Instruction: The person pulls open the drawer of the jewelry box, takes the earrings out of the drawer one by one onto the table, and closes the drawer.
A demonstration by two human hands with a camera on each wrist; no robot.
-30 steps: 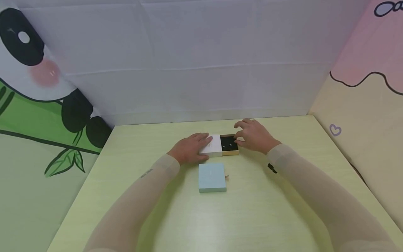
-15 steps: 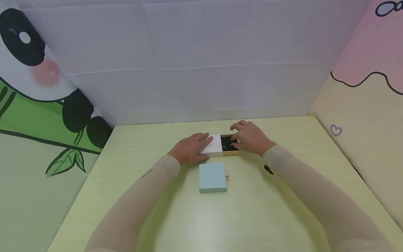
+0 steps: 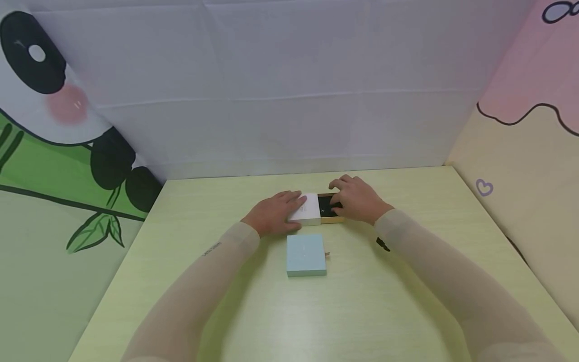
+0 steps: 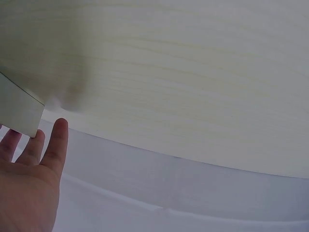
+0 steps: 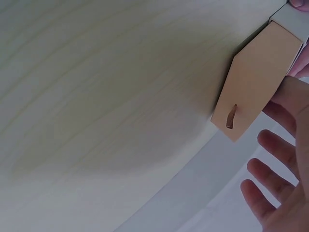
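In the head view, a white drawer box [image 3: 307,211] lies on the table with its tan drawer [image 3: 332,219] pulled out to the right. A black insert [image 3: 323,203] with a small shiny star-shaped piece [image 3: 322,210] on it fills the drawer. My left hand [image 3: 273,213] holds the box's left end, fingers over the top and thumb at the near side. My right hand [image 3: 357,198] reaches over the drawer's right part, thumb and index finger down at the insert. Its other fingers [image 5: 270,145] stay raised. Whether the fingertips pinch anything is hidden.
A light blue box [image 3: 306,255] with a small ribbon tab [image 3: 327,254] sits nearer on the pale wooden table [image 3: 271,322]. A white cloth backdrop [image 3: 294,125] rises behind the table, and painted panels stand at both sides.
My right hand has moved left and slightly nearer, its thumb and index finger now covering the right star-shaped piece that showed before. My left hand and both boxes have stayed put.
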